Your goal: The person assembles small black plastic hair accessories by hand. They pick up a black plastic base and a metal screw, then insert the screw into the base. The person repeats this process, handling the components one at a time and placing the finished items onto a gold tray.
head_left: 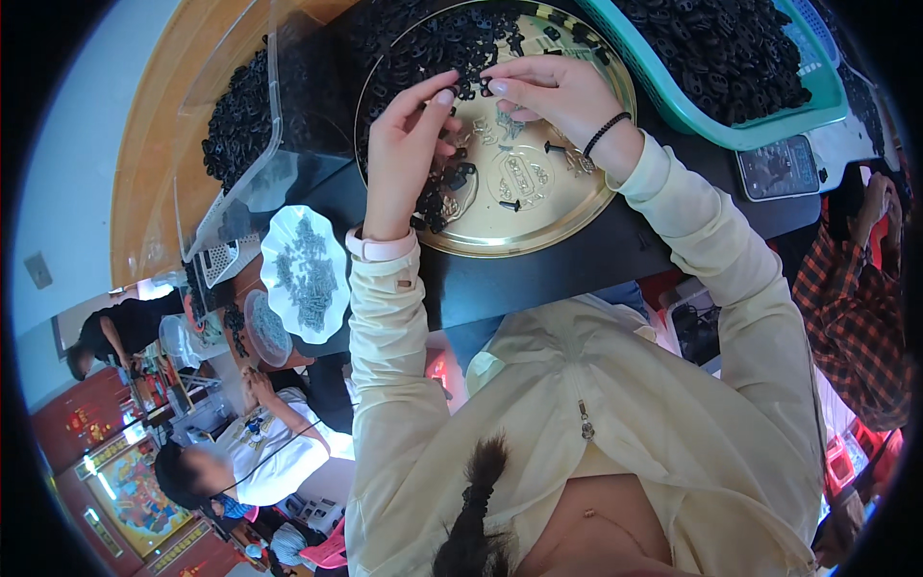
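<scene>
One black part (pixel 486 87) is pinched by the right hand (pixel 562 98) over one tray (pixel 556 213); for the left hand (pixel 402 144), this cannot be told.

I see the left hand (pixel 402 149) and the right hand (pixel 569 94) near each other, fingers (pixel 423 92) bent, forearms (pixel 389 313) behind them.

The small black plastic piece (pixel 485 87) pinched by the right hand (pixel 569 102) is too small for its exact form to be told, and whether the left hand (pixel 406 149) also grips one cannot be made out. Heaped black plastic parts (pixel 409 46) conceal the upper left of the round gold-coloured metal tray (pixel 567 210); the upper edge of the view truncates the teal plastic basket (pixel 803 113), and the dark rectangular phone's (pixel 779 168) display is illegible.
</scene>
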{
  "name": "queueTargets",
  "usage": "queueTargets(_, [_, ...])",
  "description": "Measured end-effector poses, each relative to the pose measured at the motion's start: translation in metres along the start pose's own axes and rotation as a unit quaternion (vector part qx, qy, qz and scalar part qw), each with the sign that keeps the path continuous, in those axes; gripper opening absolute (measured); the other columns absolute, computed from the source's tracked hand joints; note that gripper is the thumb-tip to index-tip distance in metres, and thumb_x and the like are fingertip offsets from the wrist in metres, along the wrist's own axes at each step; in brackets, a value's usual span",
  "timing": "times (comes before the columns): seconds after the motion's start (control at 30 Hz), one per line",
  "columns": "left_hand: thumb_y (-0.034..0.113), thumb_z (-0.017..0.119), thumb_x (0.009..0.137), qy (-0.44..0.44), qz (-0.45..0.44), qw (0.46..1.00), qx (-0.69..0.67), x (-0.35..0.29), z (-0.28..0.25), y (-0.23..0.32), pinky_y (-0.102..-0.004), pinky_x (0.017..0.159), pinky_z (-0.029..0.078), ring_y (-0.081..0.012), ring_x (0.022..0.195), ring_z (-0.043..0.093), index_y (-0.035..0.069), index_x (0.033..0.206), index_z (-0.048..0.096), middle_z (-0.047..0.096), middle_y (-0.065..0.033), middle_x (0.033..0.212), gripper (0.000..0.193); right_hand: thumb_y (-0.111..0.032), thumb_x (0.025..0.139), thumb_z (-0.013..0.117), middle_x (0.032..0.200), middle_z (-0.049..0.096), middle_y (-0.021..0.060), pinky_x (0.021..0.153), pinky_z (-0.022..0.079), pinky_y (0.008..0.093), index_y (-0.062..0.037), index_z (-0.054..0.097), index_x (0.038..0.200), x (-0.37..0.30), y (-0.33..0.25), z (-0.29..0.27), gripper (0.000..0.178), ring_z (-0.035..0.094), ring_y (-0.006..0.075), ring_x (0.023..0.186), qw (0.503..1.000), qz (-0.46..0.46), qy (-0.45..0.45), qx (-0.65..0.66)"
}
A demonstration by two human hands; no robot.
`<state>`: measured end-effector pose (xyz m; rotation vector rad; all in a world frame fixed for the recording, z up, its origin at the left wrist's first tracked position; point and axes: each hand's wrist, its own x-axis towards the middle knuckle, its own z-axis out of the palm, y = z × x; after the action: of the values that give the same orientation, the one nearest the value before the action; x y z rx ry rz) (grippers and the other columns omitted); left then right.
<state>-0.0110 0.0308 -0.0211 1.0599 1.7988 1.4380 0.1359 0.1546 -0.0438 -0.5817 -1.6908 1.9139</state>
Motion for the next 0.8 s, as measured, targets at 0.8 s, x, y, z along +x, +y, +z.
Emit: queueTargets(0.8, [0.007,0.062,0.087,-0.013,-0.035,0.995,-0.095,-0.01,0.001,0.009,-0.0202,0.067,0.052,-0.0149,0.095,0.064,0.002,0.11,0.061,0.064,-0.0083,0.107,0.024,-0.021,0.083,0.067,0.079,0.065,0.0016,0.062,0.048,0.0206,-0.0058,0.069,0.102,0.001,0.006,0.0,0.025,0.059,0.0071,0.068,0.997,-0.054,0.025,-0.052])
